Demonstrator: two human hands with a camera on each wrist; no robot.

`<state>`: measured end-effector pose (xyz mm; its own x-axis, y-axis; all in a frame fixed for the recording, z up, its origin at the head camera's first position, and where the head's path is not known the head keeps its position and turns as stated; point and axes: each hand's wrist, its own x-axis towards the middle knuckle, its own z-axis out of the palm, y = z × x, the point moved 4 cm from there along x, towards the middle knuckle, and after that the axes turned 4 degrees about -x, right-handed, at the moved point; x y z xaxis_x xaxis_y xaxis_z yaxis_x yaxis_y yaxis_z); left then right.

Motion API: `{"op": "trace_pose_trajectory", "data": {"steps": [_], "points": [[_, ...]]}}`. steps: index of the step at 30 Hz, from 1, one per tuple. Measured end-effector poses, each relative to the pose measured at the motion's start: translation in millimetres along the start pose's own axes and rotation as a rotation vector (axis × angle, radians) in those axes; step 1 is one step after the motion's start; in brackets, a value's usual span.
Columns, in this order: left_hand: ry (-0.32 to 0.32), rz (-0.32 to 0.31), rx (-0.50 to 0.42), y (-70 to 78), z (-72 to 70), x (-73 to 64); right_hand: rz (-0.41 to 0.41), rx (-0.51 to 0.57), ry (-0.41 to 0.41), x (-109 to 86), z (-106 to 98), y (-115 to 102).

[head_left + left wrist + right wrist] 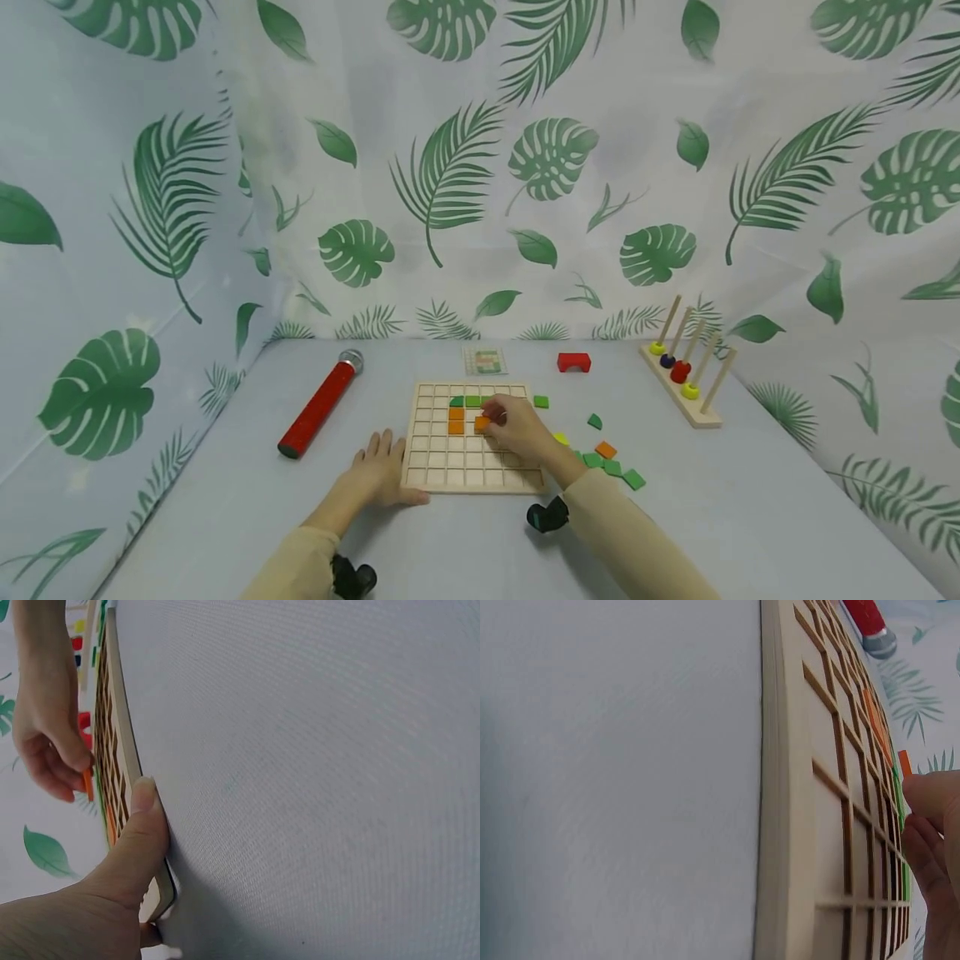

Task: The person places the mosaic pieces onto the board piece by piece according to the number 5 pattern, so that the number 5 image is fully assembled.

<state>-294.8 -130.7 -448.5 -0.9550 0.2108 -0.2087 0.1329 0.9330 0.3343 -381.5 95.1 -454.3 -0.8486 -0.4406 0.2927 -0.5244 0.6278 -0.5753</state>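
Orange flat tile (481, 425) held above a pale wooden grid board (455, 459).
It is pinched by the right hand (517, 427); the board's near-left corner is touched by the outstretched left hand (380, 477).

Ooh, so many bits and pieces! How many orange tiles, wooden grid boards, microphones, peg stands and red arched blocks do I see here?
Orange tiles: 4 (two on the board, one pinched by the right hand, one loose on the table)
Grid board: 1
Microphone: 1
Peg stand: 1
Red arched block: 1
Total: 8 visible
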Motion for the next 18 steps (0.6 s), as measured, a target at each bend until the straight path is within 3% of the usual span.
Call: {"op": "trace_pose_trajectory", "data": {"steps": [7, 14, 18], "points": [[-0.017, -0.014, -0.005, -3.0, 5.2, 7.1, 0.028, -0.024, -0.05, 5.4, 10.2, -8.5], [0.026, 0.0, -0.007, -14.8, 18.6, 21.6, 0.011, -0.05, -0.029, 7.4, 15.2, -6.1], [0.017, -0.012, 0.004, -17.4, 19.8, 24.2, -0.006, -0.075, -0.011, 8.9, 16.7, -5.0]]}}
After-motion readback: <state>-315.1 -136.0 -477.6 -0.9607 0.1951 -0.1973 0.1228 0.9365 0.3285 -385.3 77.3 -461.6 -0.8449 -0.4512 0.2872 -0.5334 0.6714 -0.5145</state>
